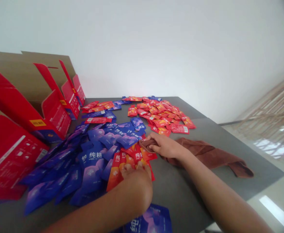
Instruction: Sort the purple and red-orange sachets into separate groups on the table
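My left hand [138, 173] is lowered onto a small group of red and orange packets [115, 168], its curled fingers gripping at them. The hand itself covers part of these packets. In my right hand [164, 145] a brown cloth [205, 150] is pinched; one end reaches the red packets' edge, and the rest trails to the right over the table. Blue and purple packets [95, 161] lie heaped to the left of both hands. One more blue packet [156, 218] rests below my left wrist, at the near edge.
Open red cartons [57, 116] with brown cardboard insides stand in a row on the left. Beyond my hands, a pile of red packets [161, 113] covers the far part of the grey table [229, 191]. A white wall [156, 48] rises behind it.
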`<state>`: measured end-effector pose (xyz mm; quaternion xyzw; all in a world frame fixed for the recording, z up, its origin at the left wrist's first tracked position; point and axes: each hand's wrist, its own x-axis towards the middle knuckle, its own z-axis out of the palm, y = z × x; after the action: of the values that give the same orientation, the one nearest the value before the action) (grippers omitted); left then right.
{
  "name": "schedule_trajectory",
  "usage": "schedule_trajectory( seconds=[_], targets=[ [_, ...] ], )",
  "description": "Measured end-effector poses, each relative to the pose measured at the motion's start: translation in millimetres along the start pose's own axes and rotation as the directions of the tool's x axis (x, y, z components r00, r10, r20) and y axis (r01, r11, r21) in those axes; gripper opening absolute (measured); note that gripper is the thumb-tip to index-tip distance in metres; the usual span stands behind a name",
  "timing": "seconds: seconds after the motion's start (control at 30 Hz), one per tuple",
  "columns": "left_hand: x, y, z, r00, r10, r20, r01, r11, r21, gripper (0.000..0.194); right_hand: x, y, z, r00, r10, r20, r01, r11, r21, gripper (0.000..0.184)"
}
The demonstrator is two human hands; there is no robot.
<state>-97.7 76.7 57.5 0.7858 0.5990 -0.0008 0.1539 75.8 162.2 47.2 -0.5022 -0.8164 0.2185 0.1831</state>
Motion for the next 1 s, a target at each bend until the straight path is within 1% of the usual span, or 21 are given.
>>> schedule_trajectory(
  seconds=[0.07,0.13,0.17,0.2,0.3,0.33,0.37,0.4,0.47,0.53,0.57,0.6,0.63,0.73,0.8,0.93,1.0],
  targets=[
    [4.4,7.8,-3.9,0.996,0.008,0.094,-0.017,0.995,0.094,0.059,-0.5,0.0,3.5,0.999,-0.052,-0.007,0.051,0.991,-0.120,0.021],
    [7.9,13.3,-3.7,0.989,-0.001,0.149,-0.025,0.985,0.169,0.063,5.1,2.2,9.0,0.989,-0.139,0.052,0.147,0.969,-0.198,0.018],
    [8.9,15.2,-2.2,0.987,-0.011,0.162,-0.022,0.979,0.204,0.064,9.6,4.6,11.5,0.984,-0.160,0.079,0.174,0.960,-0.222,0.017],
    [9.3,16.7,-0.2,0.985,-0.026,0.172,-0.015,0.972,0.235,0.065,14.7,7.7,13.4,0.986,-0.145,0.079,0.161,0.955,-0.250,0.017],
    [8.3,19.2,5.9,0.982,-0.056,0.182,-0.002,0.953,0.303,0.068,25.4,16.8,13.5,1.000,0.007,-0.019,-0.013,0.940,-0.341,0.018],
    [7.8,19.7,7.3,0.982,-0.061,0.178,0.003,0.951,0.309,0.069,25.4,18.0,11.9,0.999,0.032,-0.038,-0.044,0.934,-0.355,0.018],
    [7.3,20.1,8.2,0.983,-0.067,0.173,0.011,0.952,0.306,0.069,23.3,17.6,9.9,0.999,0.026,-0.037,-0.038,0.933,-0.358,0.018],
    [7.0,20.4,8.8,0.982,-0.074,0.174,0.018,0.953,0.303,0.069,19.3,15.7,7.8,1.000,-0.010,-0.014,0.004,0.939,-0.345,0.017],
    [6.6,20.8,9.6,0.983,-0.076,0.169,0.021,0.952,0.306,0.070,8.8,9.0,4.6,0.989,-0.131,0.065,0.144,0.951,-0.273,0.015],
    [6.5,21.2,10.6,0.985,-0.076,0.155,0.020,0.943,0.332,0.072,0.2,2.8,3.5,0.962,-0.241,0.130,0.262,0.949,-0.175,0.016],
    [6.4,21.3,11.2,0.986,-0.076,0.149,0.020,0.937,0.348,0.073,-1.7,1.3,4.0,0.949,-0.277,0.151,0.297,0.945,-0.135,0.016],
    [6.3,21.5,12.0,0.986,-0.079,0.147,0.021,0.932,0.362,0.074,-1.6,1.2,5.0,0.944,-0.291,0.156,0.310,0.945,-0.109,0.016],
    [6.2,21.6,12.7,0.985,-0.083,0.149,0.022,0.928,0.371,0.074,0.3,2.5,6.4,0.949,-0.281,0.143,0.297,0.950,-0.100,0.016],
    [5.8,21.9,14.9,0.988,-0.074,0.138,0.018,0.929,0.368,0.073,10.4,8.9,10.8,0.978,-0.191,0.080,0.199,0.973,-0.118,0.018],
    [5.4,22.0,16.2,0.993,-0.066,0.103,0.026,0.937,0.349,0.073,14.1,9.9,11.7,0.985,-0.159,0.070,0.167,0.978,-0.129,0.019],
    [4.4,22.1,17.7,0.997,-0.056,0.050,0.037,0.947,0.320,0.069,7.0,-0.4,8.6,0.963,-0.200,0.182,0.216,0.974,-0.072,0.017],
    [4.3,22.0,17.8,0.997,-0.054,0.046,0.036,0.944,0.327,0.068,1.4,-5.9,7.0,0.948,-0.222,0.227,0.232,0.973,-0.016,0.016]
  ],
)
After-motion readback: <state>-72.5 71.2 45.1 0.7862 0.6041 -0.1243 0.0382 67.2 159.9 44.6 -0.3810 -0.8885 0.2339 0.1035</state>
